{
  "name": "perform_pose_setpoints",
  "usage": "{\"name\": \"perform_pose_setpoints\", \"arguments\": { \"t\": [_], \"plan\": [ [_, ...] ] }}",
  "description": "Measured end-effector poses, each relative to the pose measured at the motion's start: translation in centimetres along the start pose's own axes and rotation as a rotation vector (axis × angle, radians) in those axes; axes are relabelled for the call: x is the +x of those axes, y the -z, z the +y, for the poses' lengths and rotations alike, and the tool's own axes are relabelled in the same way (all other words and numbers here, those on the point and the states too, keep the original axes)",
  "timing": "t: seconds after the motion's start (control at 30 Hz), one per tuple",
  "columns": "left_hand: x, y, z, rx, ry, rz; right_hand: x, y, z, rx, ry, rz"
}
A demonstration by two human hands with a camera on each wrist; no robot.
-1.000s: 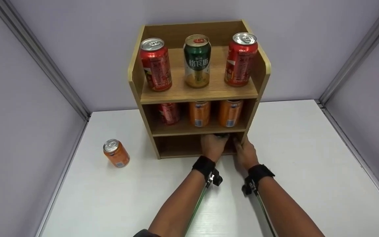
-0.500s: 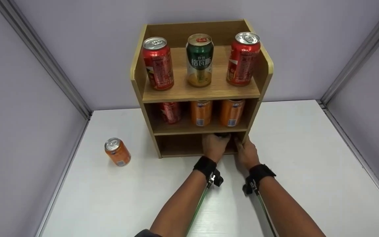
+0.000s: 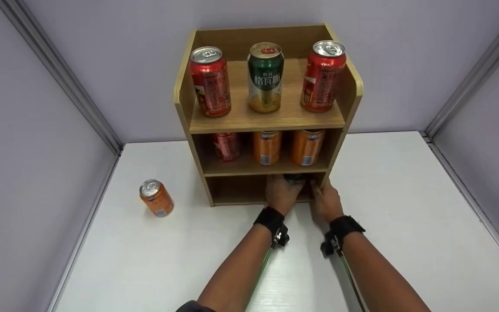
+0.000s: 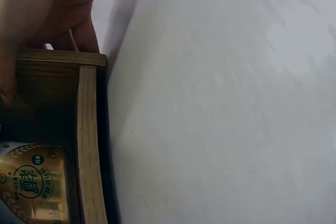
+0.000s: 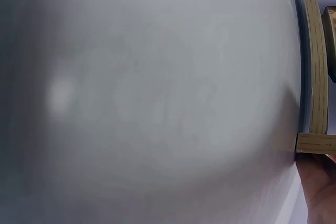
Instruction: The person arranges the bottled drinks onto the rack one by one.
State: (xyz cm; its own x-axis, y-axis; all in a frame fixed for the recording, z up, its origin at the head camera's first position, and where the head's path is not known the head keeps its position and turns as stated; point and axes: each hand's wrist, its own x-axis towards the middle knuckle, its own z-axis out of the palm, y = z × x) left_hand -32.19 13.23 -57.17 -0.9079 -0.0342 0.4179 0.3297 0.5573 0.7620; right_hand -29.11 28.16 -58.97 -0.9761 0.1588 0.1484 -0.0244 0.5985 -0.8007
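A small wooden shelf [image 3: 267, 174] stands on the white table. My left hand [image 3: 282, 195] reaches into its lowest compartment and holds a can [image 3: 293, 178] with a dark green upper part; its gold lower part [image 4: 34, 184] shows in the left wrist view. Most of the left fingers are hidden. My right hand [image 3: 328, 203] grips the shelf's right side panel [image 5: 317, 142] near the bottom, thumb on the inner face. On the top level stand a red can [image 3: 211, 84], a green-and-gold can [image 3: 265, 80] and another red can [image 3: 323, 78].
In the middle compartment stand a red can [image 3: 226, 146] and two orange cans, one central [image 3: 267, 147], one right [image 3: 308, 147]. Another orange can [image 3: 157, 199] stands on the table [image 3: 145, 260] left of the shelf. Grey walls [image 3: 41, 130] enclose the table.
The whole head view has shifted slightly. More of the can's dark green top shows beside my left hand. My right hand keeps its grip on the side panel.
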Motion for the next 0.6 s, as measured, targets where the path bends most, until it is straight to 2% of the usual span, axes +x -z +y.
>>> {"name": "perform_pose_setpoints", "arguments": {
  "t": [0.23, 0.5, 0.6],
  "plan": [
    [-0.14, -0.17, -0.11, 0.055, -0.007, -0.01, 0.02, 0.09, 0.13, -0.011, 0.014, 0.002],
    [0.01, -0.63, -0.66, 0.087, -0.089, 0.068, 0.15, 0.01, 0.16, 0.02, 0.004, -0.007],
    [-0.16, -0.74, -0.84, 0.117, -0.104, 0.069, 0.03, -0.06, 0.31, 0.028, 0.021, 0.005]
  ]
}}
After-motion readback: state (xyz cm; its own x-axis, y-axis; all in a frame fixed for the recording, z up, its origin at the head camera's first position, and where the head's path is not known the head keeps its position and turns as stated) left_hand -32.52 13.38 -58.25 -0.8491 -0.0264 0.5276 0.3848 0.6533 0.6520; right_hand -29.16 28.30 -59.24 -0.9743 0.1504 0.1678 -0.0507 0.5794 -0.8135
